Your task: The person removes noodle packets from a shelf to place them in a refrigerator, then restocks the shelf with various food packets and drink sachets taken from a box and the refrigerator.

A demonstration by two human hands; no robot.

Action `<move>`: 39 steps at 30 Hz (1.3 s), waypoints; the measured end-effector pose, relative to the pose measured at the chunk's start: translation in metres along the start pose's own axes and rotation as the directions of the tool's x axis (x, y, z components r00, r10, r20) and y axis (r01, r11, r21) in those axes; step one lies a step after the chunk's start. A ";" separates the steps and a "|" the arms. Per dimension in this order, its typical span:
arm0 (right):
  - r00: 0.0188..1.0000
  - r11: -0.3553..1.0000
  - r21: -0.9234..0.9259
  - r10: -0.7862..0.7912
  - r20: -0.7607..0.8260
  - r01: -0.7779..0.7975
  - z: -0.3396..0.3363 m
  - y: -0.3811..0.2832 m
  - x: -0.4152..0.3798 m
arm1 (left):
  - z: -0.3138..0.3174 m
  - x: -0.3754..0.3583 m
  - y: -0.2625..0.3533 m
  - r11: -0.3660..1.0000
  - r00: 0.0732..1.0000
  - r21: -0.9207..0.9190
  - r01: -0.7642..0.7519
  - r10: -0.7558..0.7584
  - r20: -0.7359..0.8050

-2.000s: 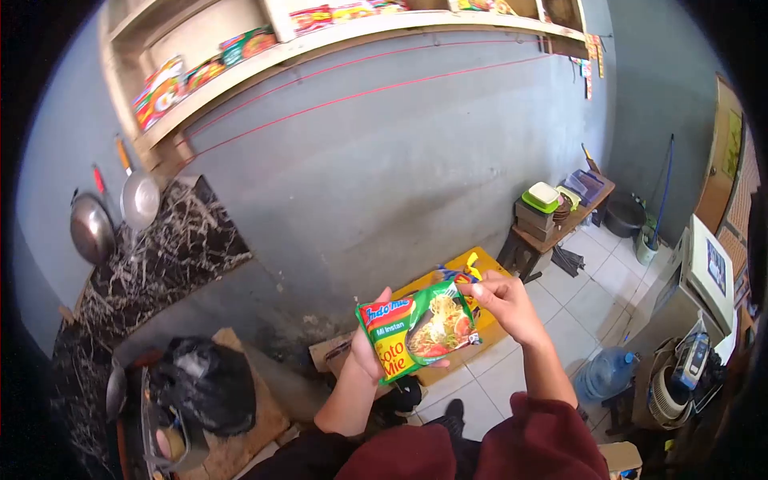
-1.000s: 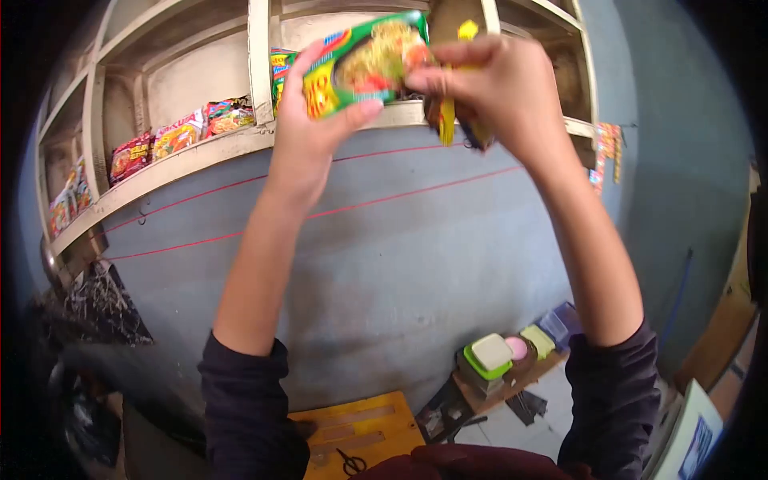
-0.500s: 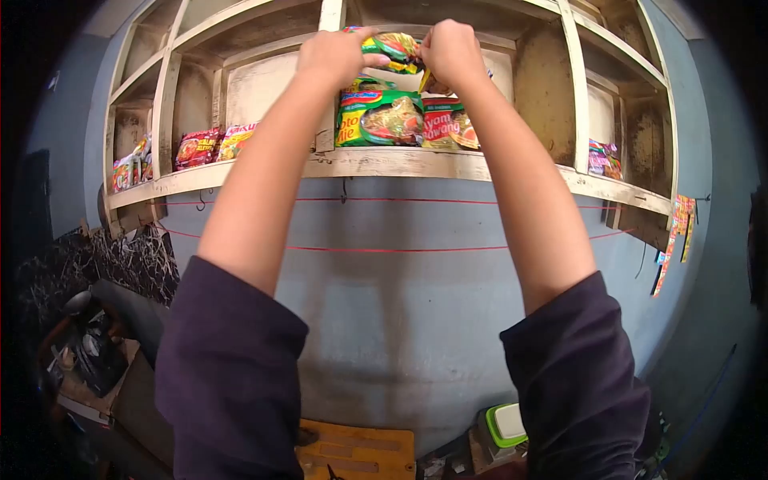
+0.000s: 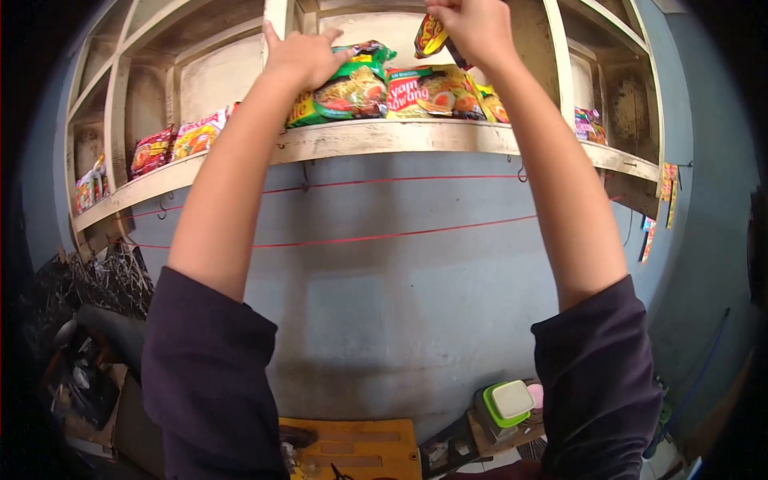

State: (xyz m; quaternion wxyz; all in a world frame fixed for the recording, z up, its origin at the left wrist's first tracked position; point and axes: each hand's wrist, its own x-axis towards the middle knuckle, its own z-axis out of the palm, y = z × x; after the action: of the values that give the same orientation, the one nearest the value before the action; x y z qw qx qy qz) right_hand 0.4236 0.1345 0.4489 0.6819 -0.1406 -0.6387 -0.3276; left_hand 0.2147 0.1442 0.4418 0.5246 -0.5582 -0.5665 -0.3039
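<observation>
My left hand (image 4: 304, 60) is at the shelf's middle section with its fingers spread, touching the top of the green noodle packets (image 4: 350, 94). In my right hand (image 4: 472, 28), raised higher and further right, is a small yellow and red packet (image 4: 430, 36), gripped near its upper edge. Below that hand, a red and yellow noodle packet (image 4: 432, 92) stands on the shelf beside the green ones. Part of another yellow packet (image 4: 494, 106) shows next to my right wrist.
The wooden shelf (image 4: 384, 140) also holds red packets (image 4: 152, 150) and yellow-pink packets (image 4: 198, 134) at left, and purple packets (image 4: 590, 126) at right. Red strings (image 4: 384, 235) cross below. A green-lidded container (image 4: 510, 400) and an orange table (image 4: 352, 448) are lower down.
My right hand has lifted the small packet up and to the right. My left hand has lowered onto the green packets. The view has shifted right.
</observation>
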 end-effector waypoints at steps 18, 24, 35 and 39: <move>0.741 0.601 0.536 0.146 0.656 -0.593 -0.037 -0.048 -0.027 | -0.014 -0.116 0.067 -0.351 0.994 -0.929 -0.113 -0.047 -0.102; 0.892 0.515 0.734 0.341 0.298 -0.442 -0.053 -0.030 -0.036 | -0.010 -0.131 0.076 -0.619 0.967 -0.780 -0.093 -0.242 0.077; 0.974 0.795 0.564 0.169 0.150 -0.224 -0.156 0.033 -0.079 | -0.055 -0.103 0.213 -0.856 0.942 -0.439 0.274 0.146 0.303; 0.994 0.966 0.257 -0.032 0.101 0.005 -0.235 0.085 -0.074 | -0.084 -0.084 0.293 -0.722 0.913 -0.598 0.348 0.407 0.039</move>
State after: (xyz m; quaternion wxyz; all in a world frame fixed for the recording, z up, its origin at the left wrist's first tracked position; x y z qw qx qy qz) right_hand 0.6621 0.0746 0.3629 0.6569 -0.0620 -0.7117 -0.2410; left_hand 0.5000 0.0966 0.3154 -0.4543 -0.7492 0.0244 -0.4814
